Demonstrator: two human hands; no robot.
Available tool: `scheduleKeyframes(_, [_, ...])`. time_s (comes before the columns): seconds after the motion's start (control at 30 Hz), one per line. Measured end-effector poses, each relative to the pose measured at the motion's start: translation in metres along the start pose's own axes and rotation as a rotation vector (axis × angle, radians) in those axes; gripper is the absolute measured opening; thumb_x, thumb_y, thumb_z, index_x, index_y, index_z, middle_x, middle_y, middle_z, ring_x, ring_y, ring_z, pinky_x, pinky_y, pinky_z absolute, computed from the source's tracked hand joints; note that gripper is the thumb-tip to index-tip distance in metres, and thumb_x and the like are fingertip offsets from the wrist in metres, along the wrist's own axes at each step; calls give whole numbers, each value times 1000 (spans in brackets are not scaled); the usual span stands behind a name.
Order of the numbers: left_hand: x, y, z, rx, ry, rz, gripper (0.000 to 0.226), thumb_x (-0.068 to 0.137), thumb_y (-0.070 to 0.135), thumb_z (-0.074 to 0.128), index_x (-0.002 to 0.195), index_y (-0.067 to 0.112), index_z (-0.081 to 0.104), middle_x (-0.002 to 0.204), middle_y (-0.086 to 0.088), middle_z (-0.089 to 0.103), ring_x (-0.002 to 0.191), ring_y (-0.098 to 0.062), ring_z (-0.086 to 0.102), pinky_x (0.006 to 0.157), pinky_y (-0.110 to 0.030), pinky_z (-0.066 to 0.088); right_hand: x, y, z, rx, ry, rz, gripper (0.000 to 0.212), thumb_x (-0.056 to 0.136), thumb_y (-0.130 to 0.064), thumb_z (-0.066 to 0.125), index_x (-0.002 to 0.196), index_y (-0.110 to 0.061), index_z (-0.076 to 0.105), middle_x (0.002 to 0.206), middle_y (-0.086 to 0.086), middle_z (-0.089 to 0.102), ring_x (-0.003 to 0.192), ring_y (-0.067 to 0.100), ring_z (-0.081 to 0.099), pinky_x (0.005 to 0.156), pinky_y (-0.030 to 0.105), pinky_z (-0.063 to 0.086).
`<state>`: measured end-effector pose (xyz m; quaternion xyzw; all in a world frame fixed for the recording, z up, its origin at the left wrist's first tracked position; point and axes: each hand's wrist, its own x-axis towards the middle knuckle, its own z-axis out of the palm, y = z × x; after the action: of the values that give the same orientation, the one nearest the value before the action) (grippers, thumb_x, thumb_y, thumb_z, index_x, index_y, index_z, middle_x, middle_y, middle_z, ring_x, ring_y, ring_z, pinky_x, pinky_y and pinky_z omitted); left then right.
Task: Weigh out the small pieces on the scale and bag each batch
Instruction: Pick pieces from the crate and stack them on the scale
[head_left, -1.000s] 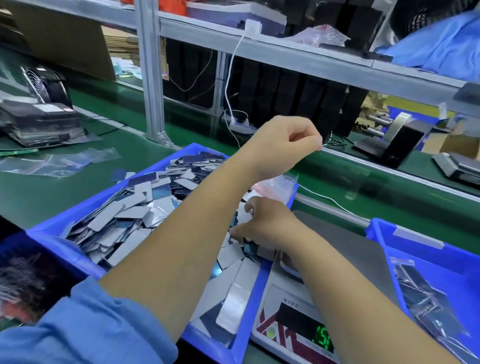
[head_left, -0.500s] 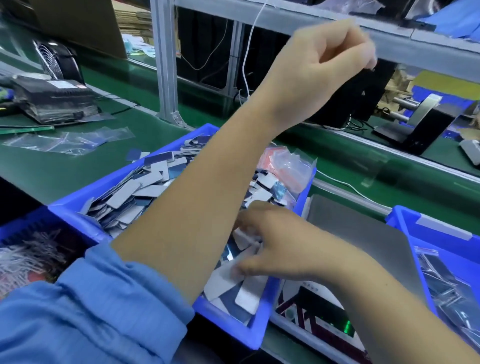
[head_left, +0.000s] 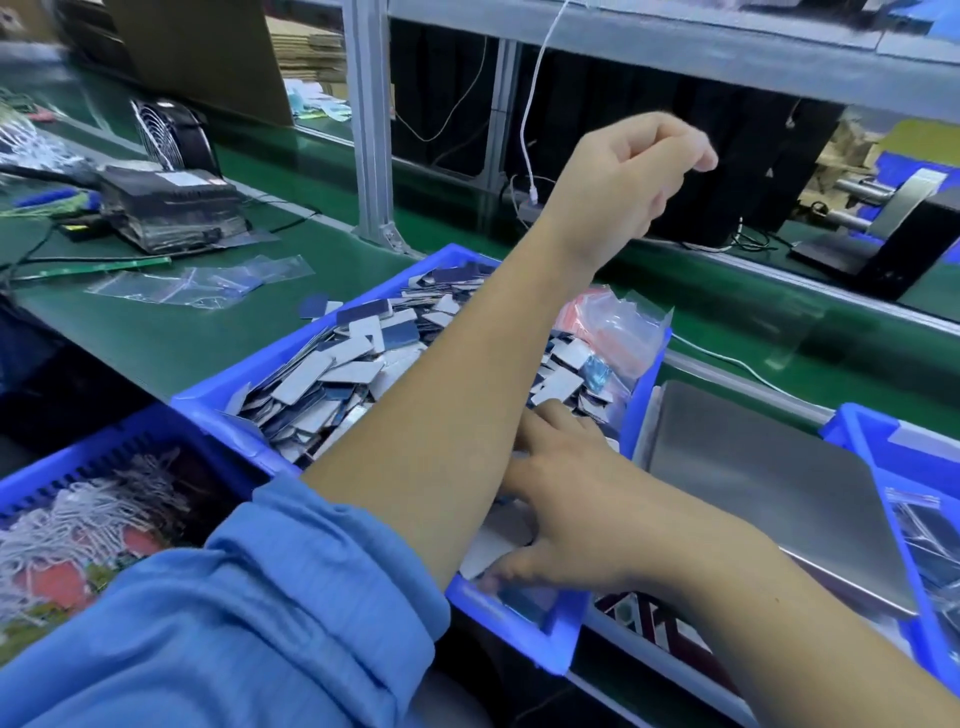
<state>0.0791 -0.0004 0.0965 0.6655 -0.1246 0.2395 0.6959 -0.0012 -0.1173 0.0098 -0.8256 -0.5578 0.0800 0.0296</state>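
Observation:
A blue bin (head_left: 519, 636) in front of me is heaped with small white and blue flat pieces (head_left: 337, 374). My right hand (head_left: 566, 514) reaches palm down into the bin's near right corner. It closes over a few white pieces, its fingertips hidden under my left forearm. To the right stands the scale, its steel pan (head_left: 753, 493) bare. My left hand (head_left: 639, 176) hangs high above the bin's far end with curled fingers; I see nothing in it. Clear zip bags (head_left: 615, 322) lie at the bin's far right corner.
A second blue bin (head_left: 852, 431) at the right holds filled clear bags. A third bin (head_left: 31, 483) at the left holds string tags. Empty bags (head_left: 208, 283), a black stack (head_left: 171, 208) and a fan (head_left: 171, 132) lie on the green belt. A metal post (head_left: 369, 130) rises behind.
My right hand moved from the scale's edge into the bin's near corner and spread over the pieces. My left hand rose, then came back down a little. The view shifted left.

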Motion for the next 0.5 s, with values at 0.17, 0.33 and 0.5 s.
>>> scheduleKeyframes(0.17, [4, 15, -9, 22, -4, 41, 18, 94, 8, 54, 79, 10, 65, 54, 5, 38, 45, -9, 26, 44, -23, 21, 10, -3, -3, -16, -35, 34, 83, 62, -69, 76, 135, -41, 46, 131, -3, 38, 108, 17, 25, 98, 41, 31])
scheduleKeyframes(0.33, [7, 16, -21, -29, 34, 27, 19, 97, 5, 52, 82, 7, 63, 58, -2, 37, 51, -14, 23, 50, -30, 16, 25, -4, -12, 69, -124, 53, 84, 59, -63, 84, 131, -41, 48, 126, -3, 44, 111, 20, 33, 101, 42, 35])
scheduleKeyframes(0.5, [7, 9, -25, -46, 47, 8, 19, 98, 3, 50, 83, 6, 62, 60, -4, 35, 52, -14, 23, 51, -31, 13, 30, 0, -13, 261, -161, 26, 63, 65, -56, 84, 120, -41, 57, 121, -10, 52, 116, 14, 39, 103, 40, 39])
